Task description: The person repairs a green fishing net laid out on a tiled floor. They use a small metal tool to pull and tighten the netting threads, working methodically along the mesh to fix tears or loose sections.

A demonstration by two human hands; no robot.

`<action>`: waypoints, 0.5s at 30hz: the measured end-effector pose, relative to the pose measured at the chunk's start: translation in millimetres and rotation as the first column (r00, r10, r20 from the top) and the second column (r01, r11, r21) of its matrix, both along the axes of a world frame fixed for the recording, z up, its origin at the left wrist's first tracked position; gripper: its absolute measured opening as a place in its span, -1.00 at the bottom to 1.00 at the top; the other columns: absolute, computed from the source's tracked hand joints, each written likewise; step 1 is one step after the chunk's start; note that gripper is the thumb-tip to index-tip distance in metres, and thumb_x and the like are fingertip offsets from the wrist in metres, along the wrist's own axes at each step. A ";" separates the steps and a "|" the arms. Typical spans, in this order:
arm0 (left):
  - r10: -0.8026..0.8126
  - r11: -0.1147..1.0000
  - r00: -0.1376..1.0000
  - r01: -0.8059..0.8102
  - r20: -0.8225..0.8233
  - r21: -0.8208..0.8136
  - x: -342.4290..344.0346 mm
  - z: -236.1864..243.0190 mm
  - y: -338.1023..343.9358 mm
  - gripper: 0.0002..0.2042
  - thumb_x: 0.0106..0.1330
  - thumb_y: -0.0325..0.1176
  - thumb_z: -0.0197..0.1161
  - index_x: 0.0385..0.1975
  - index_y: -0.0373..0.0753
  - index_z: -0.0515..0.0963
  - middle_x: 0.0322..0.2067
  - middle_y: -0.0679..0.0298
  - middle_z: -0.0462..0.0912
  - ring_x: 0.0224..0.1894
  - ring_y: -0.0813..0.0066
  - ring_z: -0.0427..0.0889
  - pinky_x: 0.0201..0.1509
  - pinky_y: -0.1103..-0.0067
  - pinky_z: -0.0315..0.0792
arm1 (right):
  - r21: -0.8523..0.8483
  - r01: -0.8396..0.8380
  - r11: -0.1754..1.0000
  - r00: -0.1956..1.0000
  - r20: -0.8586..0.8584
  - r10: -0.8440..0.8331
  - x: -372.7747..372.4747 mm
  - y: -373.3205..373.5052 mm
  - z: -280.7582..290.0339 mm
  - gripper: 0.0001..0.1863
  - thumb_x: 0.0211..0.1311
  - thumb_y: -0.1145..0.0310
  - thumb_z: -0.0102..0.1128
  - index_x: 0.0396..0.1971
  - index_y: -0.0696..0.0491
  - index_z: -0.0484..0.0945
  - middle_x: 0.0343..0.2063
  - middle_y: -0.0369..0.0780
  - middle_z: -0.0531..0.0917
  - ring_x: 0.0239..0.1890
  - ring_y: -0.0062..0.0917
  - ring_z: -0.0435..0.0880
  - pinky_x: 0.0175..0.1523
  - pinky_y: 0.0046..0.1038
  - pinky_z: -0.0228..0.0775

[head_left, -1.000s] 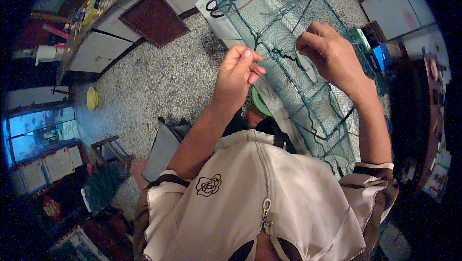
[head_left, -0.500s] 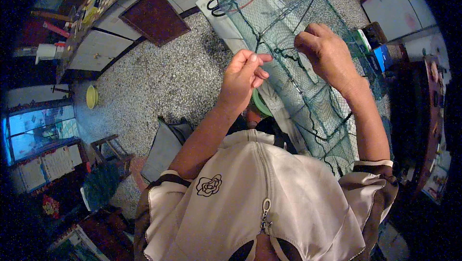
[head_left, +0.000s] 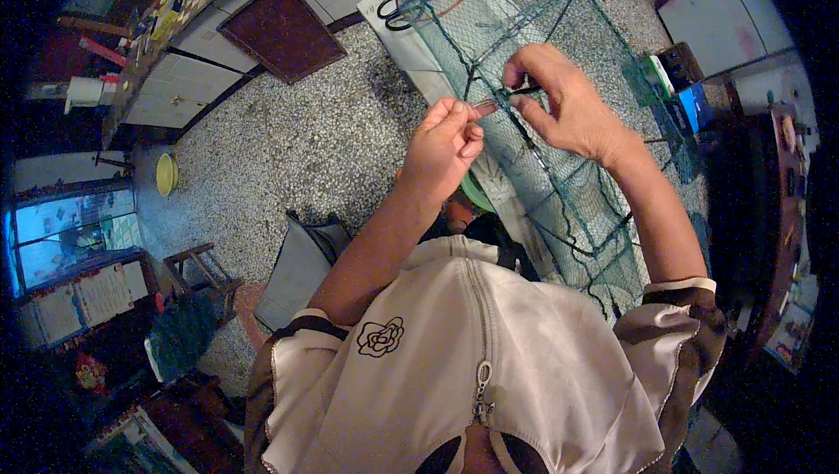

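A green mesh net trap [head_left: 594, 212] with dark frame rods and cord [head_left: 566, 229] runs diagonally before me over a long pale strip [head_left: 393, 46]. My left hand [head_left: 437, 146] is closed in a pinch just left of the trap's middle, fingertips at the mesh; what it pinches is too small to name. Close beside it, my right hand [head_left: 568, 111] curls thumb and forefinger around a spot with dark cord, though exactly what they grip is hidden. Black-handled scissors [head_left: 398, 13] lie at the far end of the strip, under the red hoop.
A green basin [head_left: 477, 193] shows beneath the trap. A yellow basin [head_left: 166, 175] stands on the speckled floor at left, near a wooden stool [head_left: 194, 264]. A brown mat [head_left: 278, 30] lies before the cabinets. Boxes [head_left: 686, 105] stand at right.
My right hand has moved left to meet my left hand, its thumb and forefinger now more visible. My left hand has edged right and slightly down.
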State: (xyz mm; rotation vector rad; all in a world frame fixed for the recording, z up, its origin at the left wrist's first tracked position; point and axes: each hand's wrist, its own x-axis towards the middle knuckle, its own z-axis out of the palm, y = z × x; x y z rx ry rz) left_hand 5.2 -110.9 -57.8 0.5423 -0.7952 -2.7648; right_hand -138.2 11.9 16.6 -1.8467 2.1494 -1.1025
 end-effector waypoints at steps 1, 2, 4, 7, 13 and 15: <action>-0.002 0.997 1.000 0.003 -0.016 0.071 0.5 -11.8 1.7 -0.93 0.38 -0.44 -0.10 -0.35 -0.22 0.30 -0.31 0.18 0.50 -0.52 0.68 0.37 -0.56 0.74 0.20 | -0.029 -0.026 0.999 1.000 -0.014 0.025 2.6 -1.5 -6.9 -0.81 -0.12 0.54 0.12 -0.40 0.14 0.44 -0.41 -0.17 0.44 -0.26 -0.34 0.44 -0.14 -0.39 0.34; -0.003 0.990 1.000 0.008 -0.031 0.142 0.9 -21.4 3.3 -0.95 0.38 -0.45 -0.10 -0.34 -0.21 0.30 -0.35 0.22 0.49 -0.51 0.67 0.37 -0.57 0.74 0.20 | -0.013 -0.063 0.998 0.998 -0.009 0.063 5.1 -3.9 -13.4 -0.79 -0.15 0.54 0.09 -0.40 0.12 0.45 -0.38 -0.17 0.40 -0.24 -0.33 0.42 -0.13 -0.37 0.33; -0.018 0.993 1.000 0.019 -0.006 0.115 -1.1 -21.3 2.7 -0.96 0.37 -0.46 -0.10 -0.33 -0.18 0.30 -0.40 0.27 0.46 -0.52 0.67 0.37 -0.57 0.73 0.19 | -0.003 -0.094 0.996 0.994 0.052 0.094 11.8 -11.4 -15.4 -0.82 -0.15 0.50 0.11 -0.43 0.11 0.47 -0.40 -0.14 0.41 -0.26 -0.25 0.43 -0.13 -0.32 0.33; -0.030 0.993 0.998 0.036 -0.052 0.113 -0.4 -26.7 0.2 -0.92 0.34 -0.52 -0.10 -0.27 -0.16 0.30 -0.38 0.28 0.49 -0.51 0.64 0.38 -0.57 0.72 0.22 | 0.031 -0.079 0.996 0.996 0.032 0.078 13.4 -15.0 -19.0 -0.81 -0.16 0.42 0.21 -0.45 0.10 0.52 -0.40 -0.13 0.39 -0.28 -0.21 0.44 -0.17 -0.28 0.32; 0.024 0.982 0.999 -0.029 -0.028 -0.186 -2.0 -19.1 4.2 -0.94 0.32 -0.50 -0.06 -0.29 -0.17 0.31 -0.37 0.33 0.48 -0.48 0.68 0.40 -0.54 0.74 0.22 | -0.120 0.009 0.993 0.930 -0.364 -0.052 25.0 -16.5 -9.9 -0.84 -0.12 0.31 0.25 -0.51 0.03 0.53 -0.28 -0.15 0.44 -0.27 -0.26 0.45 -0.23 -0.33 0.30; 0.100 0.929 0.992 -0.121 -0.076 -0.350 -4.7 -7.2 7.7 -0.95 0.30 -0.49 -0.04 -0.29 -0.19 0.32 -0.36 0.34 0.46 -0.43 0.66 0.42 -0.47 0.71 0.27 | -0.234 -0.049 0.971 0.945 -0.326 -0.031 37.6 -21.9 0.5 -0.86 -0.08 0.29 0.23 -0.54 0.01 0.51 -0.32 -0.19 0.47 -0.29 -0.29 0.46 -0.24 -0.34 0.29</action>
